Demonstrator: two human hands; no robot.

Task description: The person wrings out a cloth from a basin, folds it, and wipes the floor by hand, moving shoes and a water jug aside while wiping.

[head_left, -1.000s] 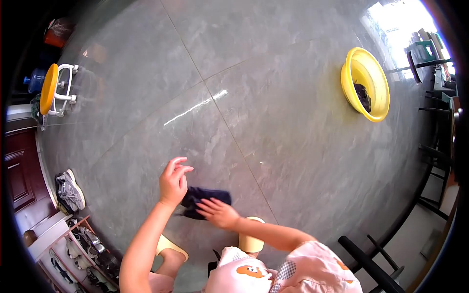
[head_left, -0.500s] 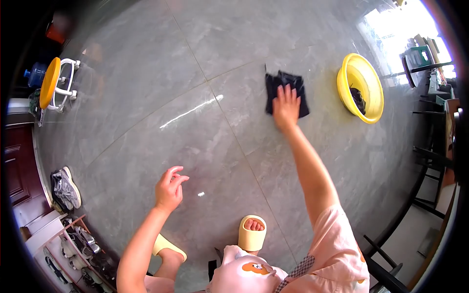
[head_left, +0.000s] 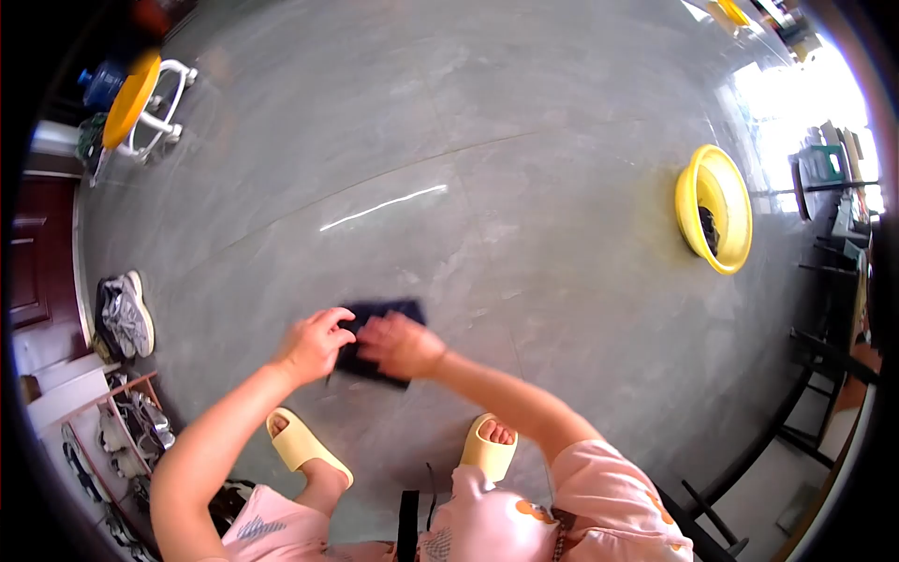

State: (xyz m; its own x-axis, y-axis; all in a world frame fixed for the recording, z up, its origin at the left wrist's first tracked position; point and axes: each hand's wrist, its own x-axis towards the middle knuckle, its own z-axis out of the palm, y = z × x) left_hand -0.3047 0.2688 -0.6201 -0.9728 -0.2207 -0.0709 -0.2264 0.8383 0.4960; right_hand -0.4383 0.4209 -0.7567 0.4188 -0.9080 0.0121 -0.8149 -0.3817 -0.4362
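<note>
The cloth (head_left: 360, 363) is dark navy to black, roughly rectangular and spread fairly flat, its outline softened by blur; it lies on the floor (head_left: 562, 328) between 7 and 8 o'clock from the view's middle. The right hand (head_left: 403, 345) is laid over it, fingers extended and smeared by motion. The left hand (head_left: 314, 347) is at the cloth's 9 o'clock edge, loosely curled, thumb and forefinger apart — whether it touches the fabric, I cannot tell.

The floor is grey, glossy and marbled, with thin seams and a white streak of reflected light (head_left: 384, 208) toward 11 o'clock. A yellow basin (head_left: 686, 211) holding something dark stands near 3 o'clock, a yellow-topped stool (head_left: 132, 100) at 10, grey shoes (head_left: 126, 314) at 9.

A shoe rack (head_left: 131, 382) borders the floor at 8 o'clock; black furniture legs (head_left: 807, 448) line 4. The 2 pale yellow slippers (head_left: 489, 459) sit near 6 and 7 — a broad stretch of floor separates cloth from basin.
</note>
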